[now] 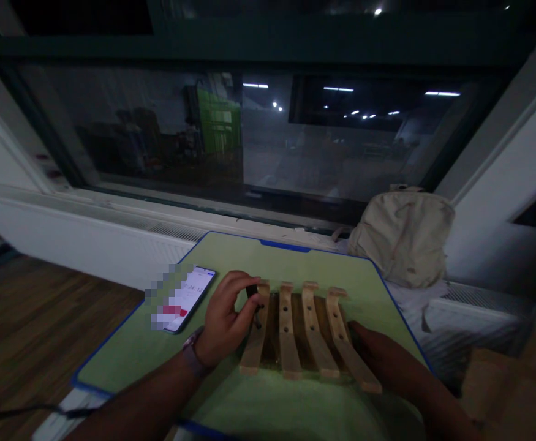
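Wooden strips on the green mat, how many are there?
4. Left to right: the first strip by the left hand, then the second strip, the third strip, and the fourth strip by the right hand.

Only wearable I can spot is a slim dusty-mauve watch-style strap [193, 354] around the left wrist. It looks matte, with a slightly wider flat bit on top, but the room's so dim I can't make out a screen, buckle or any markings. The left hand [226, 315] and left forearm [143, 401] are bare, same for the right hand [382, 361] and right forearm [437, 398], which are mostly in shadow. There's also a thin black cable [19, 413] low on the left, but can't tell if it's attached to the person.
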